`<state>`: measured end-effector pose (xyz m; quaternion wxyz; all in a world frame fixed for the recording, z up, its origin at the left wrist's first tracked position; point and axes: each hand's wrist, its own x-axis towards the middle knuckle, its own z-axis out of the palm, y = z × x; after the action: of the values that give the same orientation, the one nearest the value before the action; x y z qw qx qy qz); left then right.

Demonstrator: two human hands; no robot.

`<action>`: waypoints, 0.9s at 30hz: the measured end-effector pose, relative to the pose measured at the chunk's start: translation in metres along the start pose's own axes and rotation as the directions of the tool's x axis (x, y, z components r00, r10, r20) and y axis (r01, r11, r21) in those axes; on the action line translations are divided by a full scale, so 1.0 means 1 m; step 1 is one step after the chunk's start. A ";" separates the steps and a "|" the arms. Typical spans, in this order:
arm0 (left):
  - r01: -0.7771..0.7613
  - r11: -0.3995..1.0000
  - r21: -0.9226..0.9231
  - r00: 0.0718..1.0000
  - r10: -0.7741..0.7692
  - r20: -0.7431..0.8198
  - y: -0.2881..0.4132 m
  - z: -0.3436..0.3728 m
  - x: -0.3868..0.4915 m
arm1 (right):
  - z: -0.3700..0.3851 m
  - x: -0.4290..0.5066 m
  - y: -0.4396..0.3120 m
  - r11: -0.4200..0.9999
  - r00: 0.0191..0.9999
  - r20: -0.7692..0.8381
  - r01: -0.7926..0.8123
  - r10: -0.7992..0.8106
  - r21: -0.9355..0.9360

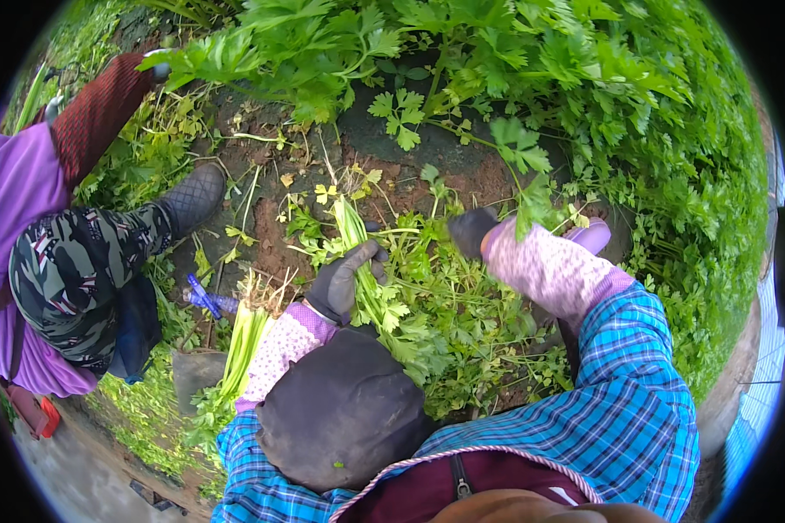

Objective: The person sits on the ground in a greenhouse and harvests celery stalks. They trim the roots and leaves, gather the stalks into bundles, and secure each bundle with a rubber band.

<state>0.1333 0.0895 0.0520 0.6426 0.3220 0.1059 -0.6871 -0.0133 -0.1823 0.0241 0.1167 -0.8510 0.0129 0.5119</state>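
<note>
My left hand (345, 281), in a dark grey glove, is closed around a bunch of celery (352, 225). The stalk bases and thin roots point away from me, while the leaves hang back towards my dark-covered knee (347, 412). To the right, my right hand (471, 232), also gloved, is low over the ground and blurred. Its fingers and anything in them cannot be made out. A second celery bunch (245, 337), its brown roots (261, 291) still on, lies left of my left forearm. Loose leaves and stems (477, 320) cover the ground between my arms.
Tall leafy celery plants (549, 59) stand ahead and along the right. At left is a co-worker in camouflage trousers (85, 274), with a dark boot (196, 196) on the soil. Blue plastic ties (203, 297) lie beside the rooted bunch. A purple shoe (589, 235) shows behind my right forearm.
</note>
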 end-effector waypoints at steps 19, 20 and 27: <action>-0.055 0.990 -0.133 0.991 0.037 -0.129 -0.007 0.017 -0.025 | -0.141 0.081 0.021 0.915 0.914 -0.033 -0.402 0.404 0.044; -0.085 0.990 -0.116 0.992 0.074 -0.100 -0.007 0.017 -0.028 | -0.136 0.074 0.010 0.932 0.932 0.033 -0.361 0.361 0.016; -0.216 0.975 0.051 0.974 0.211 0.087 -0.020 0.017 -0.033 | -0.053 -0.066 -0.084 0.593 0.874 -0.232 -0.077 0.428 0.802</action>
<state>0.1079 0.1093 0.0788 0.7065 0.3226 0.0236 -0.6294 0.0137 -0.1186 0.1208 0.3878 -0.7924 0.3775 0.2815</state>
